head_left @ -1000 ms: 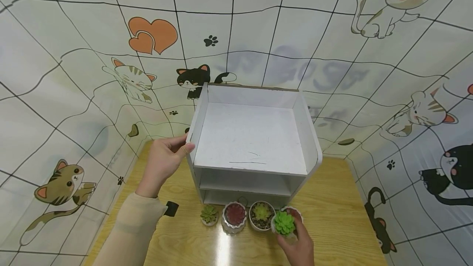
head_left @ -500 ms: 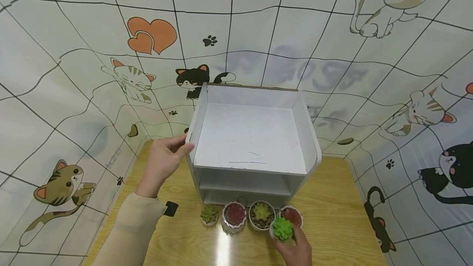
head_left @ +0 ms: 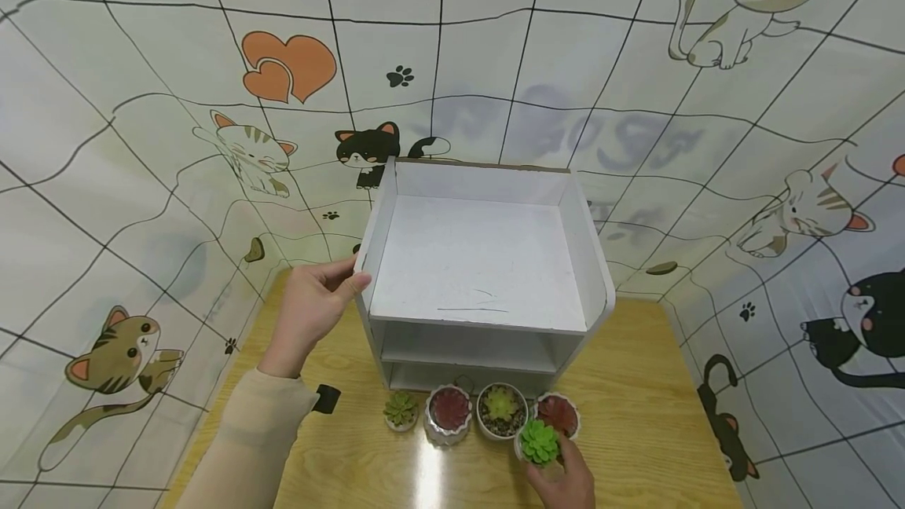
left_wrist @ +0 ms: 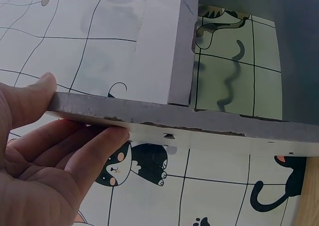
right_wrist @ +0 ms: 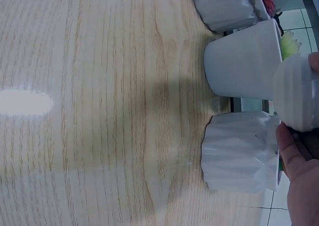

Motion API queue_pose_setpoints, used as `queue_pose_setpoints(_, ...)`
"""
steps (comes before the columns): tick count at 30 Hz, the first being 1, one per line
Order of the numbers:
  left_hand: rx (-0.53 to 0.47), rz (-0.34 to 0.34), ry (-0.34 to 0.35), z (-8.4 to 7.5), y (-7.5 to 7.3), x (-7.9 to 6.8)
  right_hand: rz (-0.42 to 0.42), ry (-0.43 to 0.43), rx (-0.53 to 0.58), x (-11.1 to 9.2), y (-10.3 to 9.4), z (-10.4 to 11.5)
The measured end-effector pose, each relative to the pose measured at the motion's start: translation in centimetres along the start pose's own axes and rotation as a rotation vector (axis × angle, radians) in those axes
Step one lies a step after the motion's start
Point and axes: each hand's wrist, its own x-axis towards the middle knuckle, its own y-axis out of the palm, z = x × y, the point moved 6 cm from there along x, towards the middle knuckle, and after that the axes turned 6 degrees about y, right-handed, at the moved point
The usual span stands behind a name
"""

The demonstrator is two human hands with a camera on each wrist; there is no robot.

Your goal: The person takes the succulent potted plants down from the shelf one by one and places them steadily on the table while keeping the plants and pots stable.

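A white desktop shelf (head_left: 477, 261) with an open top tray and lower compartments stands on the table. My left hand (head_left: 314, 313) pinches the front edge of its left side panel (left_wrist: 154, 115), thumb on one face and fingers on the other. My right hand (head_left: 568, 481) grips a small white pot (right_wrist: 294, 94) with a bright green succulent (head_left: 540, 441), raised off the table. Behind it is a pot with a red plant (head_left: 556, 413), partly covered by the held one. Left of that stands a round white pot with a yellow-green succulent (head_left: 501, 411).
Farther left in the row are a dark red potted plant (head_left: 448, 411) and a small green succulent (head_left: 401, 410). All stand along the shelf's front on the wooden table (head_left: 622, 430). Cat-patterned cloth walls (head_left: 495, 61) surround the table.
My right hand has shifted slightly left with the green succulent, uncovering more of the red plant behind. The left hand keeps its grip on the shelf's side panel.
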Motion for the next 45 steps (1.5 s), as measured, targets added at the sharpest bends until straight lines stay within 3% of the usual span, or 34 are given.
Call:
queue_pose_setpoints(8,-0.012,-0.004,0.025,-0.1,0.0,0.1,0.017,-0.004,0.018,-0.2,0.4,-0.4)
queue_pose_setpoints(16,-0.013,-0.003,0.023,-0.2,0.0,0.0,-0.035,-0.029,0.008,-0.4,0.7,-1.1)
queue_pose_setpoints(25,-0.004,-0.006,0.017,-0.2,-0.1,-0.1,0.145,0.143,-0.032,-0.3,1.0,-1.8)
queue_pose_setpoints(28,-0.004,-0.008,0.014,-0.2,-0.1,-0.1,0.183,0.162,-0.043,-0.3,1.1,-2.1)
queue_pose_setpoints(35,-0.007,-0.008,0.012,-0.1,-0.1,-0.1,0.222,0.154,-0.058,-0.2,1.4,-2.6)
queue_pose_setpoints(45,0.011,-0.005,-0.015,0.0,0.0,-0.2,0.19,0.079,-0.043,-0.6,2.4,-3.4)
